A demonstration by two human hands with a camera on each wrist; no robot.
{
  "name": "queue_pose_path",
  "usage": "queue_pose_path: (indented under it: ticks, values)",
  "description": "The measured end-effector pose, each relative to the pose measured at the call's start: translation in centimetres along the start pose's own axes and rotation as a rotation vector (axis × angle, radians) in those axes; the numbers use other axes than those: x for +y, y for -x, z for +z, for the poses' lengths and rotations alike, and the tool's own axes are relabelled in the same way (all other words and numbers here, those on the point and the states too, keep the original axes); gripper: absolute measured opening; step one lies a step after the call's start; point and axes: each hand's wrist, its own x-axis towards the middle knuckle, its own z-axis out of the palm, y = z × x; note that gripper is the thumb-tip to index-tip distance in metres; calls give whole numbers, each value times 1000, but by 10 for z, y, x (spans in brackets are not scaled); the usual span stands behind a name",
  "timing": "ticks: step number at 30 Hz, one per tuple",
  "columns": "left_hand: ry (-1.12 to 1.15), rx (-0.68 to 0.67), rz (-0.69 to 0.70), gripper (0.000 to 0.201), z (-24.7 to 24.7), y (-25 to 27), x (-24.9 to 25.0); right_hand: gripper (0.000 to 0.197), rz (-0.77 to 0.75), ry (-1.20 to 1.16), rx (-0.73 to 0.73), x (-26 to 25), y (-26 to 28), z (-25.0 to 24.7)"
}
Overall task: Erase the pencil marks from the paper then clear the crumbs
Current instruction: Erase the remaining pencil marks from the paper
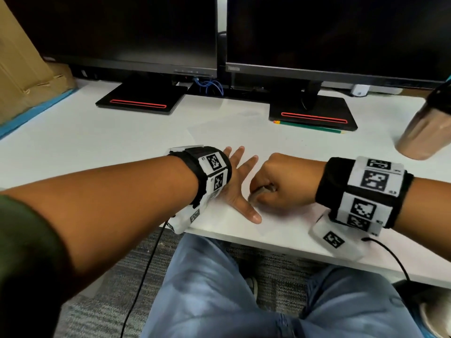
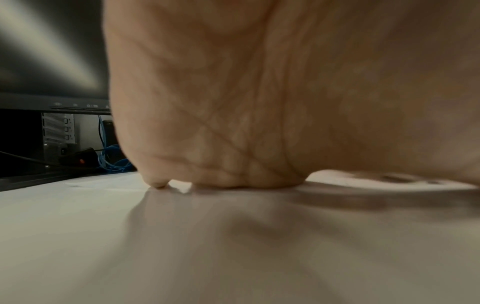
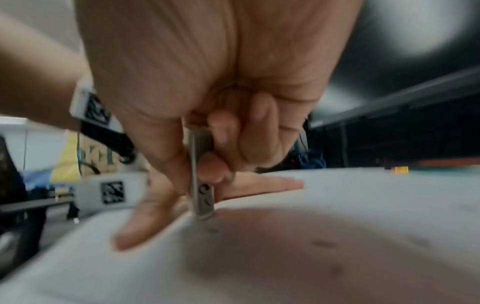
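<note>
Rubbing at frame centre, the right hand (image 1: 278,181) has its grip pinched round a grey eraser (image 3: 201,185) standing on the paper (image 1: 219,129); the left hand (image 1: 238,181) lies flat, fingers spread, bracing it. Short, light strokes should avoid creasing.

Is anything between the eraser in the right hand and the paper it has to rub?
Nothing visible. The right hand pinches the eraser, whose lower end meets the paper. The left hand presses flat beside it, not under it.
</note>
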Motion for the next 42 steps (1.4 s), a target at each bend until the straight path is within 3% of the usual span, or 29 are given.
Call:
queue_pose_path:
  ticks: [4,8,12,16,21,27,30,33,42]
  values:
    - [-2,1,-10,145,-2,1,2,10,71,-36,115,7,0,-3]
    - [6,3,-4,147,-3,2,1,19,-15,-34,6,1,3,3]
    - [-11,11,-15,145,-3,0,3,14,63,-54,119,6,2,-3]
    - [-2,15,-17,149,-2,-3,1,21,35,7,-45,2,5,0]
    - [-2,20,-15,151,1,-8,-1,25,92,10,84,14,6,3]
    - [0,12,-1,152,-1,-8,0,21,85,-93,-151,8,25,-6]
    - [7,10,35,152,2,-3,-6,17,112,-120,32,8,25,-18]
    - [39,11,53,150,5,9,-17,16,137,-33,132,7,18,-32]
    - [109,41,1,143,19,15,-6,28,109,226,13,-10,-23,-13]
